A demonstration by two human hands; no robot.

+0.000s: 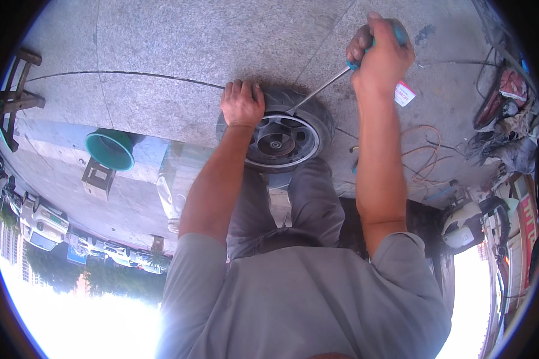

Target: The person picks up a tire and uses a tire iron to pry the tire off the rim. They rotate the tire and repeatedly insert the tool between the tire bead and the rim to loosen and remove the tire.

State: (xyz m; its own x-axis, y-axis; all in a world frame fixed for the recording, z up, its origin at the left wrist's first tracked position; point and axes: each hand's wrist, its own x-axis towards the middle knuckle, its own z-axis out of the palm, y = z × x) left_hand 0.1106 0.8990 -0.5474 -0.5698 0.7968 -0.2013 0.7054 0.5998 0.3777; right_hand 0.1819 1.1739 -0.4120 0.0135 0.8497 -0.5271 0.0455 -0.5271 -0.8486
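A small wheel with a black rubber tyre (325, 117) and a dark spoked rim (315, 142) lies on the floor before my knees. My left hand (243, 102) presses on the tyre's far left part, its fingers over the tread. At the upper right, my right hand (379, 51) is closed round the teal handle of a long metal tyre lever (328, 83). The lever slants down to the left, and its flat tip lies at the edge between tyre and rim. Part of the wheel is hidden by my left forearm.
A teal plastic basin (110, 149) tilts by a small wooden stool (98, 177) at the left. A wooden stand (24, 101) is at the far left. Right of the wheel lie a printed card (404, 93), an orange hose (439, 139) and a pile of rags (516, 134).
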